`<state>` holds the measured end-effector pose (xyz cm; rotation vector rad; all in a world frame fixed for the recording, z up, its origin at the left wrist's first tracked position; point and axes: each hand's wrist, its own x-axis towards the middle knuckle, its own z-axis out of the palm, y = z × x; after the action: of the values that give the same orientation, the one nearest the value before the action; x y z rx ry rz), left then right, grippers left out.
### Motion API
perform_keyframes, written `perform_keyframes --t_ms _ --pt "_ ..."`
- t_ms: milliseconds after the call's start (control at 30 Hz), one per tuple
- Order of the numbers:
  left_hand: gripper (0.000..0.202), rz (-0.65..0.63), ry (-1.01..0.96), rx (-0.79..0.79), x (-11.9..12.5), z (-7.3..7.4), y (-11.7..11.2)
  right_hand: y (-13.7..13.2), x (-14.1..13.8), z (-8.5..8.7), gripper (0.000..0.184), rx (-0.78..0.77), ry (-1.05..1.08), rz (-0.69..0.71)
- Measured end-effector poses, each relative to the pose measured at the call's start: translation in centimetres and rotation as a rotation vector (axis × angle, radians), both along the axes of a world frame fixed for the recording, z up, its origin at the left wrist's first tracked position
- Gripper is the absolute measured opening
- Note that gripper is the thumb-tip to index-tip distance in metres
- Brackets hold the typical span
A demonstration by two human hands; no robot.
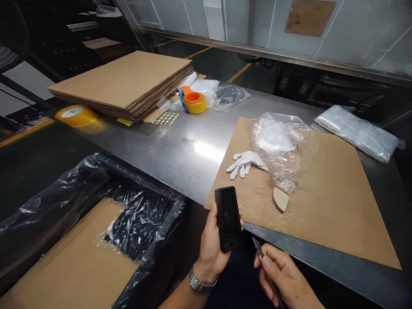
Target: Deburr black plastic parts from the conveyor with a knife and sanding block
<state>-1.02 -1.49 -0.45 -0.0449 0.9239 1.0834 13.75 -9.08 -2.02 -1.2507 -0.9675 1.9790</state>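
My left hand (pixel 214 246), with a metal watch on the wrist, is closed around a black rectangular plastic piece (pixel 228 219), shaped like a shallow tray with rounded corners. It is tilted up toward me, beyond the table's front edge. To its right, my right hand (pixel 278 272) grips a slim dark knife (pixel 259 249) with its pointed tip toward the black piece; tip and piece are apart. On a cardboard sheet (pixel 328 206) ahead lie a white glove (pixel 247 163), a small beige wedge-shaped pad (pixel 280 199) and a crumpled clear plastic bag (pixel 283 137) with something white inside.
A stack of cardboard sheets (pixel 128 81) sits at the metal table's back left. Near it are a yellow tape roll (pixel 76 116), an orange tape dispenser (pixel 193 98) and a sticker sheet (pixel 165 118). A wrapped white pack (pixel 357 131) lies right. A black-lined box (pixel 96 180) stands lower left.
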Motion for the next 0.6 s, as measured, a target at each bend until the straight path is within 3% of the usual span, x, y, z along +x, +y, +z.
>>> perform_keyframes --t_ms 100,233,400,467,600 --pt "0.043 -0.009 -0.027 -0.045 0.3 0.1 -0.2 0.4 0.1 0.7 0.028 0.2 -0.326 -0.106" --pt "0.042 -0.01 -0.031 -0.07 0.7 0.1 -0.4 0.7 -1.0 0.2 0.01 0.634 -0.592 -0.172" --pt "0.04 0.046 -0.016 -0.089 0.9 0.1 -0.2 0.8 -2.9 -0.9 0.036 1.229 -0.642 -0.197" --pt "0.039 0.071 -0.018 -0.075 0.8 0.1 0.1 0.4 -3.2 -1.2 0.032 1.275 -0.632 -0.217" --pt "0.037 0.079 -0.04 -0.045 0.5 0.3 0.3 -0.5 -2.8 -1.3 0.017 1.042 -0.593 -0.188"
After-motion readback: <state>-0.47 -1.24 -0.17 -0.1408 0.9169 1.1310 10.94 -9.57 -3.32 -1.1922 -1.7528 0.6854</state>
